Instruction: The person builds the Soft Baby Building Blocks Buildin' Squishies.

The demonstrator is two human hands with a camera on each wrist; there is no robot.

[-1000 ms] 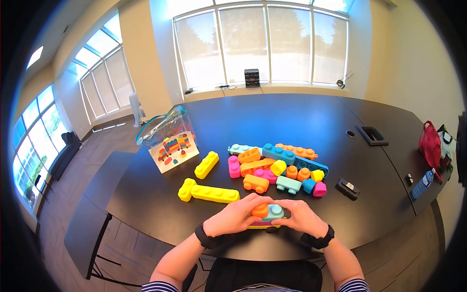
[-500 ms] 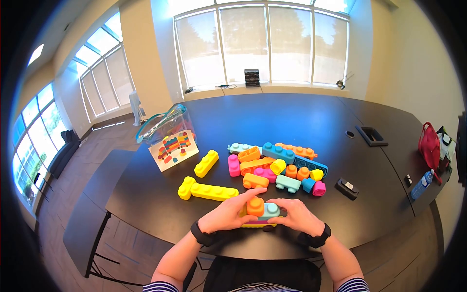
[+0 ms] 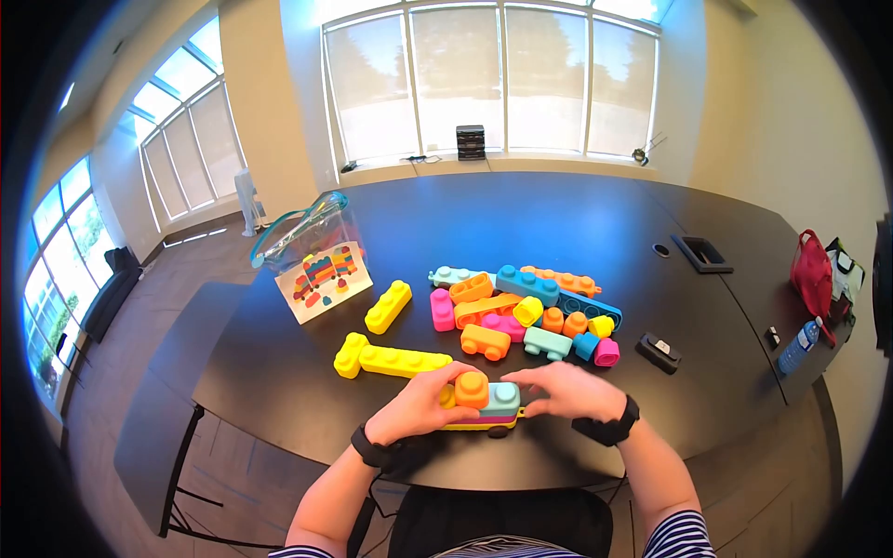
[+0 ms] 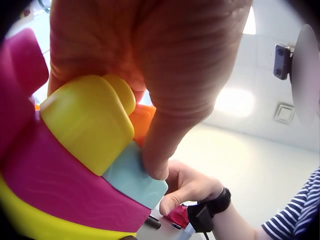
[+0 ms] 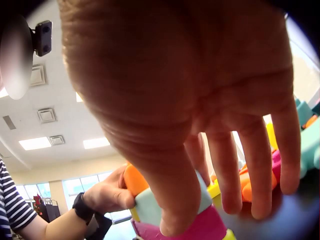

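Note:
A stack of toy blocks stands on a wheeled yellow base (image 3: 476, 428) near the table's front edge, with a magenta layer (image 4: 75, 185) above the base. On it sit a yellow block (image 4: 87, 122), a light blue block (image 3: 503, 397) and a raised orange block (image 3: 472, 391). The left hand (image 3: 414, 405) grips the stack's left part, its thumb against the light blue block in the left wrist view. Beside the right end is the right hand (image 3: 572, 391), fingers extended and apart. Its thumb overlaps the light blue block in the right wrist view; contact is unclear.
Loose coloured blocks lie beyond the hands, among them an orange one (image 3: 485, 342) and a long yellow one (image 3: 405, 361). A picture card (image 3: 324, 281) leans on a clear bag at left. A black device (image 3: 659, 353) and bottle (image 3: 800, 348) are at right.
The stack and left hand have shifted left, and the head view has turned slightly. The right hand's fingers have spread and come away from the stack's top, uncovering its right end.

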